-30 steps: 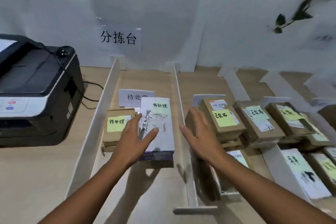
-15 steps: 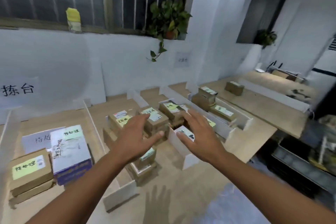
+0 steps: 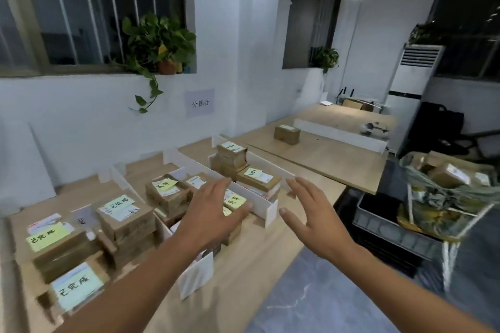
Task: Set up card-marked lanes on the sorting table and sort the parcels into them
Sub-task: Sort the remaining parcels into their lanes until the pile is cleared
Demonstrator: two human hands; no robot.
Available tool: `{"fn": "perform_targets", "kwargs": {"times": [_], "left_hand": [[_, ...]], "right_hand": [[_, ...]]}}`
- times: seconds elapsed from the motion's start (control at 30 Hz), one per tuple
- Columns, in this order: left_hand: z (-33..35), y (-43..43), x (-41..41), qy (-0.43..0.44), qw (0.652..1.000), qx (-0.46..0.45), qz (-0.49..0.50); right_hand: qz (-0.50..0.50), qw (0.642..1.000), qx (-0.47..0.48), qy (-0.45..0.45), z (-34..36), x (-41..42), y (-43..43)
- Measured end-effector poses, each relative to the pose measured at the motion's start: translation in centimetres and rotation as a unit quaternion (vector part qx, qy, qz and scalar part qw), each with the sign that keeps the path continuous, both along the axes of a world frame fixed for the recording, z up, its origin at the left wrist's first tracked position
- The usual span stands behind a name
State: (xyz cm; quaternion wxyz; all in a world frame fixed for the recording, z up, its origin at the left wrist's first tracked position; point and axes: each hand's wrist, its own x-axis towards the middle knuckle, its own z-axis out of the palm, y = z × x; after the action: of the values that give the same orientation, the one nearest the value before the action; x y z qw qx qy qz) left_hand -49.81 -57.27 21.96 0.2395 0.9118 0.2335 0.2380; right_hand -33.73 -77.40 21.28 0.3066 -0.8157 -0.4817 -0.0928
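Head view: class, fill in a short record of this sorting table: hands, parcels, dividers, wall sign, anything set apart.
left hand: open, fingers spread, above the parcels, holding nothing
right hand: open, empty, near the end of a white divider
parcels: brown boxes with yellow-green notes, stacked between dividers
wall sign: paper with handwritten characters
lone parcel: on the far table, outside the lanes

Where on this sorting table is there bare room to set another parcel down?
Bare wood runs along the sorting table at its front edge, between the end of the white divider and the drop to the floor. The far table is bare around the lone parcel. The lanes themselves are crowded with stacked parcels.
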Motion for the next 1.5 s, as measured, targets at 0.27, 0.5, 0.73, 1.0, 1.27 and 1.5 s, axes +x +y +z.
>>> {"fn": "perform_targets", "kwargs": {"times": [0.27,0.5,0.73,1.0,1.27,1.5], "left_hand": [[-1.1,-5.2,21.5,0.012,0.998,0.034,-0.042],[-2.9,-3.5,38.0,0.007,0.999,0.014,-0.041],[-5.5,2.4,56.4,-0.006,0.999,-0.018,-0.039],[-4.9,5.9,75.6,0.017,0.999,-0.001,-0.048],[-6.0,7.1,92.5,0.038,0.999,-0.020,0.006],[-7.6,6.2,105.1,0.074,0.991,-0.038,0.109]], "right_hand": [[-0.028,1.000,-0.011,-0.007,1.3,20.0,-5.3],[-0.056,0.997,0.020,0.039,-0.2,36.3,-4.1],[-0.060,0.997,-0.015,0.047,-2.2,52.7,1.6],[-0.066,0.994,-0.081,0.025,-1.7,70.9,4.8],[-0.026,0.996,-0.068,0.045,-4.2,90.5,6.9],[0.057,0.992,-0.083,0.077,-6.0,106.1,8.8]]}}
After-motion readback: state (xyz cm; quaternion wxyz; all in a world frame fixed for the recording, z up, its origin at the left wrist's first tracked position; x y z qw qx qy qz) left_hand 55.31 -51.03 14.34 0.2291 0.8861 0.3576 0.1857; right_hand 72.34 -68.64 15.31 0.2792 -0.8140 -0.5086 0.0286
